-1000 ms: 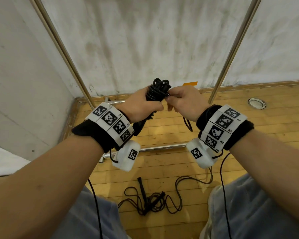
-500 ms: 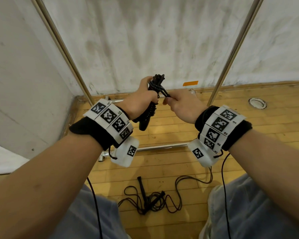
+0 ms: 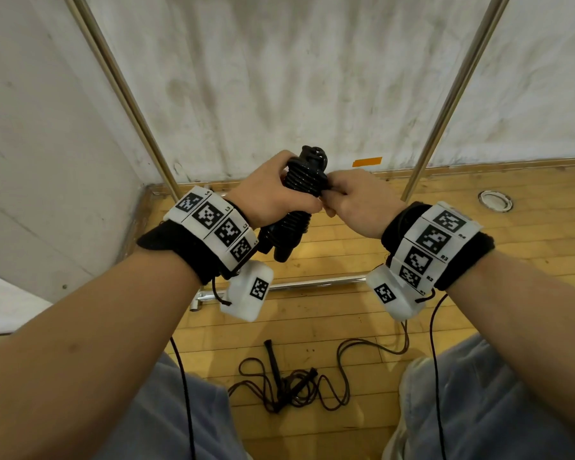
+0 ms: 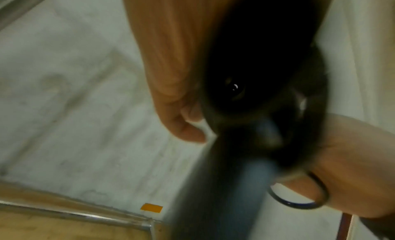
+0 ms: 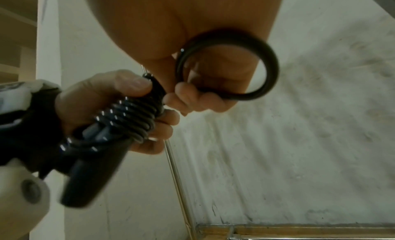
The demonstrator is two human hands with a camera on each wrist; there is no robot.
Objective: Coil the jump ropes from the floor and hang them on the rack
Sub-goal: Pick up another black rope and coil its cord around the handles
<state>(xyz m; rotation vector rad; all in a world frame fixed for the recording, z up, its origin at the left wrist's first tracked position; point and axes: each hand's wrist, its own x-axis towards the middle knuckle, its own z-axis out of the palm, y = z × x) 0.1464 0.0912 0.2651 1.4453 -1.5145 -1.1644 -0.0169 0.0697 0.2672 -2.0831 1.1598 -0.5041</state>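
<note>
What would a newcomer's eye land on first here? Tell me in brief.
First, the coiled black jump rope held up at the centre of the head view: the left hand grips the bundle and its handles, while the right hand pinches a loop of cord at its side. Next, a second jump rope lying tangled on the wooden floor below.

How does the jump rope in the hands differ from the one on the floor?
The held jump rope is wound in tight turns around its handles; the floor jump rope sprawls in loose, tangled loops. The held one is up in front of the rack, gripped by the left hand, with the right hand pinching a last loop; the floor one lies untouched between the person's legs. Both are black with black handles.
</note>
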